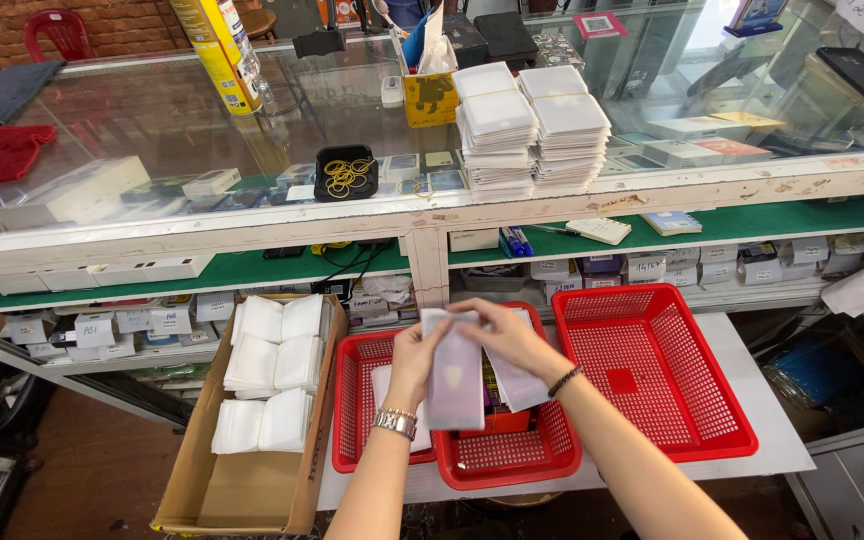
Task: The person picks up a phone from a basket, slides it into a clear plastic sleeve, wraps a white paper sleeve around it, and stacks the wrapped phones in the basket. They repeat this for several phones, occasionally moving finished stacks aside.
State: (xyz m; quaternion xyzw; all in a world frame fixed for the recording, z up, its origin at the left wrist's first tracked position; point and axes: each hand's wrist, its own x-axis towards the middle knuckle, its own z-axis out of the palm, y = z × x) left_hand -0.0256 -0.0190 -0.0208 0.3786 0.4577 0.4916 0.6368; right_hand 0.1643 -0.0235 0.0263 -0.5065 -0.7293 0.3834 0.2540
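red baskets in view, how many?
3. Left basket and middle basket sit under the hands, each partly covered; right basket, largest, sits empty beside them. More may be hidden.

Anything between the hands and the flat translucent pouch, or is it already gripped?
Nothing visible between them. The left hand and right hand both hold the translucent pouch directly, above the middle red basket. The left hand grips its left edge, the right its top.

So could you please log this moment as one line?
left hand: holds pale flat packet | right hand: on packet's top edge | below: red baskets | left: cardboard box with white pouches
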